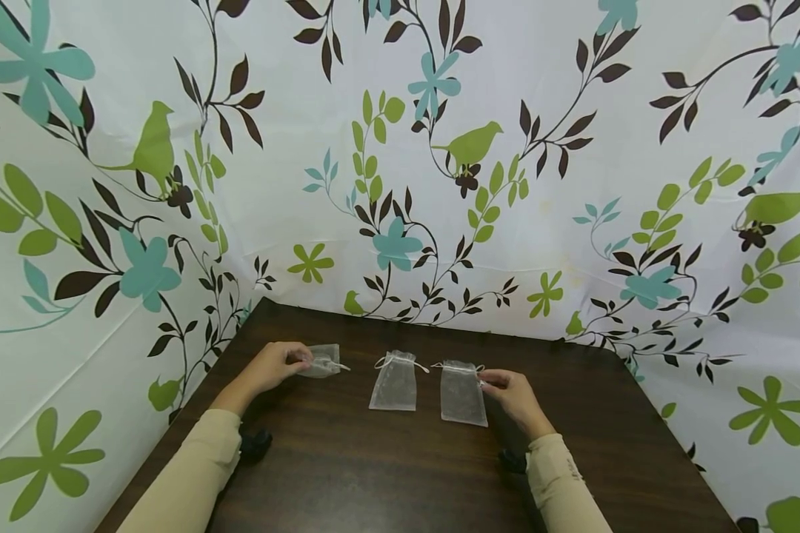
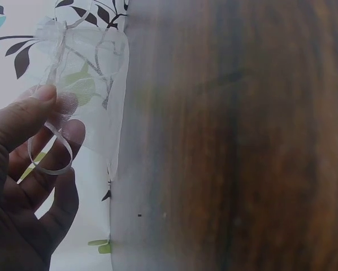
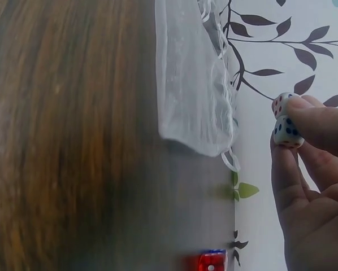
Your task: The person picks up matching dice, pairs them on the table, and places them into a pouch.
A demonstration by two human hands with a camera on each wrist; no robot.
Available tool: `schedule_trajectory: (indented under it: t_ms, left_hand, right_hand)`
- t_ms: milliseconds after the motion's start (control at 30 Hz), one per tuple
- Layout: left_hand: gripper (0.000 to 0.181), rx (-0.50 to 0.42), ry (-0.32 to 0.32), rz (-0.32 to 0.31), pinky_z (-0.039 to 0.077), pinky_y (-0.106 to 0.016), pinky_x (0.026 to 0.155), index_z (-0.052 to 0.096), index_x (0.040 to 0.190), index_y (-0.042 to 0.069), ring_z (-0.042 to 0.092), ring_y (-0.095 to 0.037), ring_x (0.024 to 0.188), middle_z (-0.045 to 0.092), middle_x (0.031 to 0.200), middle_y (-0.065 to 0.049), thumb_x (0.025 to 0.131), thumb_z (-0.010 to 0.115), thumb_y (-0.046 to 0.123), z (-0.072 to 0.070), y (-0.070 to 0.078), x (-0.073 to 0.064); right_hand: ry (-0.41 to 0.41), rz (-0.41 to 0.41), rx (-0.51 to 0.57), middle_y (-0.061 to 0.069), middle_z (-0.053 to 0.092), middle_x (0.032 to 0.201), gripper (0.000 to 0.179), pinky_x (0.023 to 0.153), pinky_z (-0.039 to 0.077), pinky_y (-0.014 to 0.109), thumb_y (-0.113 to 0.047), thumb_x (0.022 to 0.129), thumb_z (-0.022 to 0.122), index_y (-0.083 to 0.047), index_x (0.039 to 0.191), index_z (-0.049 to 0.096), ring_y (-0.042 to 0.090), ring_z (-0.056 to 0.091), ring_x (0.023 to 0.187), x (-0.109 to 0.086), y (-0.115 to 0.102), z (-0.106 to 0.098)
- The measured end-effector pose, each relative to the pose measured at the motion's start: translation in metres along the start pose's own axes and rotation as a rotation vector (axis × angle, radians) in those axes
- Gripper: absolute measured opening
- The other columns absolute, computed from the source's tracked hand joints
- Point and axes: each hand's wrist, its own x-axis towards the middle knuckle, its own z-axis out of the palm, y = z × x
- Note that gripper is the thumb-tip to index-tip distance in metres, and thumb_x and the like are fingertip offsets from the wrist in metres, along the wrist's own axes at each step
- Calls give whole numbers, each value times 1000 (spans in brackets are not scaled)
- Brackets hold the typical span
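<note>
My left hand pinches a sheer white drawstring pouch by its gathered neck, thumb against fingertips. A loop of its ribbon hangs over the fingers. Two white dice with blue and red pips are pinched between the thumb and fingers of my right hand. That hand is beside the right-hand pouch, which lies flat with its drawstring end away from me. Between the hands lies another sheer pouch, also flat.
A translucent red die, with a bit of blue behind it, shows at the bottom of the right wrist view. The dark wood table meets a leaf-and-bird patterned curtain at its back and sides.
</note>
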Motion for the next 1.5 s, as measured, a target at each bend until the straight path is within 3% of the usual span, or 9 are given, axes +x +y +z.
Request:
schedule_trajectory:
  t_ms: [333,667,900,1133,1500]
  left_hand:
    - [5,-1,-9,-13,55,-40,78,74,95,14,68,-16,86,73,91,3,91,76,11,2,2,1]
    - [6,-11,-9,0,55,-39,77,74,95,14,68,-15,85,73,90,4,91,77,11,3,4,2]
    - [5,-3,-5,3,55,-41,78,74,95,15,68,-17,87,73,92,3,91,77,12,3,4,2]
    - [6,0,-7,0,55,-39,77,74,95,15,68,-15,85,73,91,4,90,77,11,3,3,2]
    - [6,7,-12,0,55,-41,77,74,95,14,67,-15,85,73,90,4,90,77,11,4,4,3]
  right_hand:
    - [-4,-15,-21,17,70,122,23,95,52,47,-3,94,71,3,116,73,35,63,116,4,-5,6]
    - [-1,-58,-17,15,74,110,20,86,56,43,-2,93,72,2,112,74,28,68,102,5,-11,12]
    - [-19,-7,-13,12,73,114,22,89,54,46,-3,94,72,-1,115,74,29,67,107,7,-14,17]
    - [-33,-41,-8,15,73,113,22,87,55,44,-3,94,70,3,116,73,31,67,106,12,-18,21]
    - [-24,-64,-26,11,75,109,17,85,55,40,-4,93,72,-2,110,76,26,68,102,18,-25,33]
